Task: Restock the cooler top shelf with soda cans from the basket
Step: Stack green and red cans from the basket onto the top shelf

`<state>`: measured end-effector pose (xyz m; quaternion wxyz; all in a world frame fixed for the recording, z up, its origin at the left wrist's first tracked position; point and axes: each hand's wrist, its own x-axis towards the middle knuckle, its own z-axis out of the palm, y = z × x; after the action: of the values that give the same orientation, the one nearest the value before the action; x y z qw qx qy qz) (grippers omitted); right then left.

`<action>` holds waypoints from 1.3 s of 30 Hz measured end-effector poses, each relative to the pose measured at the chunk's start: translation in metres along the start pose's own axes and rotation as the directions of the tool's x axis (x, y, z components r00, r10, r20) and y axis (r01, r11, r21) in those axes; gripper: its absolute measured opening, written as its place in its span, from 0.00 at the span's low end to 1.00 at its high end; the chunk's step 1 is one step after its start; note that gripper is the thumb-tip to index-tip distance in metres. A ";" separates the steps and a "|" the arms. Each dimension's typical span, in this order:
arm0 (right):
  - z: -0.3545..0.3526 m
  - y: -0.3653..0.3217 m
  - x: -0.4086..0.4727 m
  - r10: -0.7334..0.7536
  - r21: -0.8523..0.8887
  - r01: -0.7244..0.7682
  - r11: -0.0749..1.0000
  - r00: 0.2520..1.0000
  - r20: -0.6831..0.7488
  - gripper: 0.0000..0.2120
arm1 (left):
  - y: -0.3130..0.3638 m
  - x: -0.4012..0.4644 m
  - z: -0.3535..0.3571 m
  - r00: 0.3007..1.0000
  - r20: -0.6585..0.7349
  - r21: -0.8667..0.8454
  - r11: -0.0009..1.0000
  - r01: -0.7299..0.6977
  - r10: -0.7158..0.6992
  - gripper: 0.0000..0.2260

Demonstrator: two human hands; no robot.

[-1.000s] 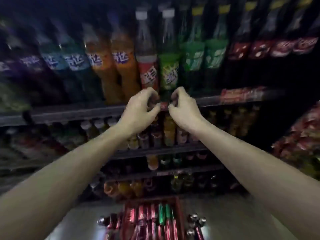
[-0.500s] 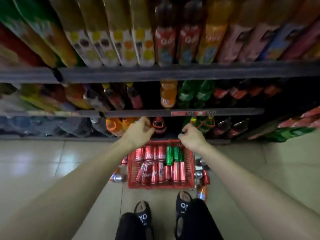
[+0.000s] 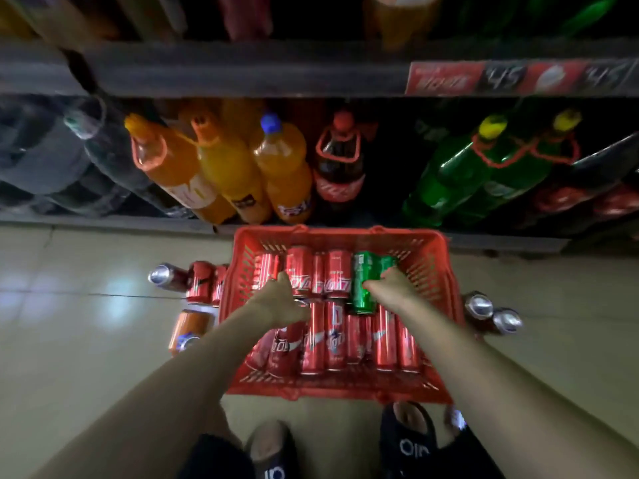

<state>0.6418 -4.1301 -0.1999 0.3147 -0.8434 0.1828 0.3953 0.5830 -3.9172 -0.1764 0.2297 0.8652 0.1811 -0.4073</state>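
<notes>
A red plastic basket point(image 3: 434, 257) sits on the floor in front of the cooler, filled with several red soda cans point(image 3: 337, 337) lying flat and a green can point(image 3: 363, 292). My left hand point(image 3: 280, 299) is down inside the basket on a red can point(image 3: 299, 271) in the back row; whether its fingers have closed on the can is hidden. My right hand point(image 3: 394, 283) wraps its fingers around the green can, which still lies among the others. The cooler's top shelf is out of view.
Loose cans lie on the tiled floor left point(image 3: 193, 281) and right point(image 3: 491, 309) of the basket. The cooler's bottom shelf point(image 3: 242, 67) edge runs above large orange point(image 3: 221, 167), cola and green point(image 3: 460, 178) bottles. My feet in black slippers point(image 3: 408, 440) stand just behind the basket.
The view has swung down from the upper shelves to the floor. Both hands dropped from the shelf edge into the basket; the right one closed around the green can.
</notes>
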 end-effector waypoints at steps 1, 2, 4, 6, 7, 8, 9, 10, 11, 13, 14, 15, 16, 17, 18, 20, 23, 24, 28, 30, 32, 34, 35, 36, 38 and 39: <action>0.012 0.002 0.014 0.015 0.020 -0.015 1.000 1.000 0.000 0.33 | -0.005 0.012 0.009 1.000 0.011 0.036 0.999 0.014 -0.014 0.45; 0.024 0.006 0.028 0.023 0.044 -0.023 0.999 1.000 0.001 0.35 | -0.009 0.023 0.017 1.000 0.012 0.064 0.998 0.021 -0.022 0.47; 0.045 0.010 0.049 0.046 0.078 -0.044 0.996 0.999 -0.021 0.37 | -0.019 0.039 0.031 0.999 0.008 0.114 0.993 0.034 -0.035 0.49; 0.062 0.015 0.065 0.069 0.100 -0.059 0.993 0.992 -0.102 0.40 | -0.029 0.050 0.040 0.999 0.000 0.156 0.986 0.053 -0.053 0.52; 0.069 0.016 0.071 0.081 0.107 -0.065 0.992 0.986 -0.148 0.41 | -0.033 0.053 0.042 0.999 -0.005 0.160 0.986 0.053 -0.052 0.52; 0.073 0.018 0.075 0.090 0.108 -0.070 0.992 0.978 -0.186 0.42 | -0.036 0.056 0.043 0.999 -0.004 0.152 0.987 0.045 -0.045 0.51; 0.076 0.019 0.077 0.096 0.102 -0.075 0.992 0.972 -0.217 0.41 | -0.039 0.059 0.042 0.999 0.005 0.125 0.991 0.036 -0.037 0.48; 0.078 0.020 0.080 0.101 0.093 -0.081 0.992 0.965 -0.240 0.40 | -0.042 0.061 0.042 1.000 0.020 0.101 0.995 0.019 -0.021 0.43; 0.078 0.021 0.081 0.102 0.081 -0.083 0.993 0.960 -0.261 0.38 | -0.042 0.061 0.040 0.999 0.037 0.088 0.996 0.010 -0.013 0.38; 0.077 0.022 0.082 0.097 0.071 -0.080 0.994 0.956 -0.278 0.36 | -0.043 0.061 0.038 0.999 0.045 0.077 0.997 -0.011 0.007 0.32; 0.076 0.023 0.083 0.101 0.072 -0.084 0.994 0.957 -0.270 0.35 | -0.044 0.062 0.037 0.999 0.049 0.063 0.998 -0.018 0.015 0.32; 0.074 0.023 0.083 0.105 0.066 -0.091 0.994 0.961 -0.257 0.35 | -0.045 0.062 0.037 0.998 0.056 0.048 0.999 -0.023 0.020 0.32; 0.073 0.024 0.084 0.111 0.061 -0.099 0.993 0.964 -0.242 0.34 | -0.046 0.062 0.035 0.998 0.058 0.038 0.999 -0.036 0.033 0.32; 0.072 0.025 0.084 0.116 0.062 -0.104 0.993 0.965 -0.233 0.33 | -0.046 0.061 0.034 0.997 0.069 0.036 0.999 -0.039 0.036 0.32; 0.072 0.026 0.085 0.122 0.066 -0.110 0.992 0.966 -0.227 0.32 | -0.047 0.060 0.032 0.996 0.076 0.033 0.999 -0.041 0.039 0.32; 0.074 0.029 0.083 0.128 0.044 -0.121 0.992 0.963 -0.237 0.31 | -0.048 0.058 0.029 0.995 0.090 0.031 0.998 -0.046 0.043 0.31; 0.085 0.030 0.077 0.107 -0.003 -0.113 0.994 0.949 -0.297 0.31 | -0.049 0.057 0.028 0.992 0.122 0.018 0.999 -0.041 0.038 0.29; 0.089 0.031 0.075 0.085 -0.010 -0.093 0.996 0.945 -0.315 0.30 | -0.049 0.057 0.029 0.992 0.122 0.009 0.999 -0.036 0.035 0.31; 0.096 0.036 0.074 0.034 -0.004 -0.038 0.999 0.938 -0.346 0.26 | -0.048 0.057 0.035 0.990 0.139 0.016 1.000 -0.002 0.000 0.43; 0.096 0.039 0.074 0.054 0.001 -0.057 0.998 0.944 -0.326 0.26 | -0.049 0.057 0.038 0.987 0.161 0.002 1.000 0.022 -0.022 0.48; 0.097 0.043 0.073 0.068 0.019 -0.066 0.998 0.947 -0.313 0.25 | -0.051 0.056 0.041 0.983 0.184 0.015 1.000 0.023 -0.026 0.53; 0.096 0.047 0.074 0.083 0.072 -0.064 0.995 0.948 -0.306 0.24 | -0.053 0.056 0.044 0.977 0.209 0.046 0.999 0.029 -0.038 0.58; 0.095 0.049 0.073 0.096 0.109 -0.066 0.992 0.950 -0.298 0.23 | -0.055 0.056 0.046 0.976 0.214 0.040 0.999 0.022 -0.030 0.59; 0.093 0.051 0.074 0.113 0.153 -0.071 0.986 0.953 -0.282 0.22 | -0.058 0.058 0.049 0.976 0.216 0.019 1.000 0.014 -0.018 0.60; 0.090 0.058 0.075 0.139 0.280 -0.068 0.958 0.960 -0.244 0.20 | -0.065 0.060 0.052 0.976 0.219 -0.049 0.999 0.004 0.007 0.58; 0.089 0.060 0.075 0.155 0.378 -0.065 0.924 0.964 -0.214 0.20 | -0.067 0.059 0.053 0.975 0.222 -0.086 0.996 0.004 0.015 0.57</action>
<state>0.6059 -4.1188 -0.3247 0.4196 -0.7994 0.3377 0.2662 0.5523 -3.8828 -0.2697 0.2865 0.8040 0.1694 -0.4928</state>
